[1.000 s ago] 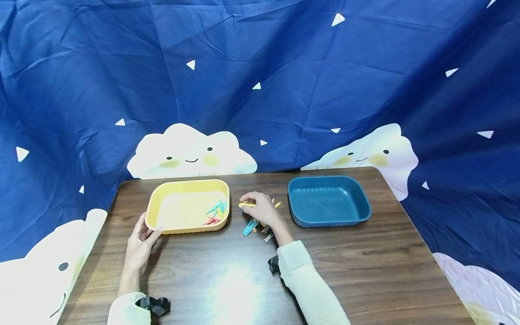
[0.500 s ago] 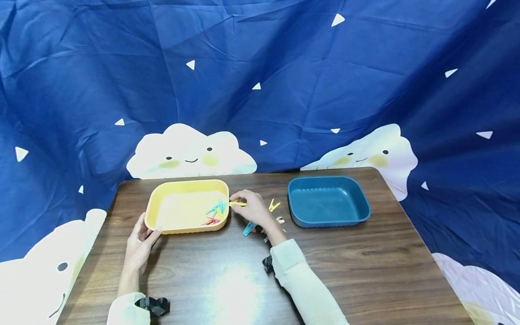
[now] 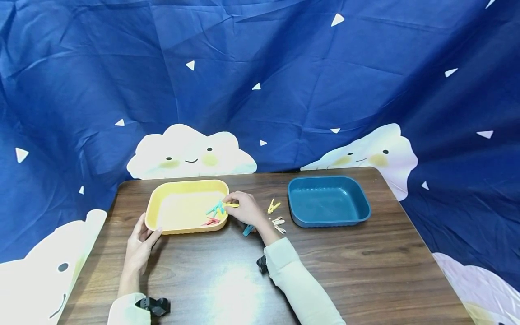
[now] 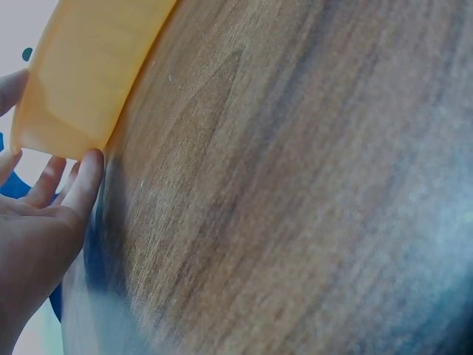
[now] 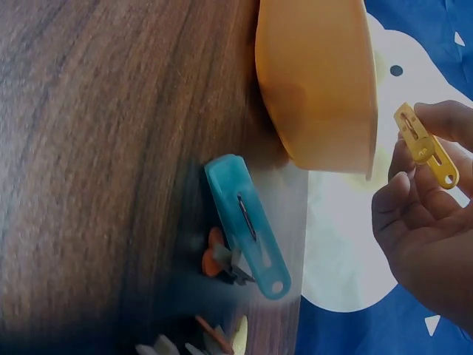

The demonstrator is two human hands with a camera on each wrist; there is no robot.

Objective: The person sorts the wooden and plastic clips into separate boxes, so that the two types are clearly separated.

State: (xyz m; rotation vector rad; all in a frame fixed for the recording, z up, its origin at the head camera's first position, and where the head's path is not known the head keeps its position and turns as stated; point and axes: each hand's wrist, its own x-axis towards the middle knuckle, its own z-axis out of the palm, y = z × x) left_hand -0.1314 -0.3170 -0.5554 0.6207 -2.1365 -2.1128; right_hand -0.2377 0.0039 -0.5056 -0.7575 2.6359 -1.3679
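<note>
My left hand [image 3: 139,249] holds the near left corner of a yellow tray [image 3: 174,207], with thumb and fingers on its rim and wall. Over the tray's right rim, my right hand [image 3: 245,208] pinches a yellow clothespin [image 5: 425,146] between thumb and fingers. Teal, yellow and red clothespins [image 3: 211,221] lie inside the tray at its right end. Below the right hand, a larger blue clothespin [image 5: 247,229] lies on the table, partly hidden by that hand in the head view. Another yellow clothespin [image 3: 273,206] lies to the right of the hand.
On the right of the wooden table [image 3: 365,266] stands a blue tray [image 3: 331,223] with nothing in it. Several pale clothespins [image 3: 278,222] lie between the trays. A blue cloth [image 3: 284,90] with clouds hangs behind the table.
My right hand has moved left with the yellow clothespin, from the table between the trays to the yellow tray's right rim. The left hand stays at its corner.
</note>
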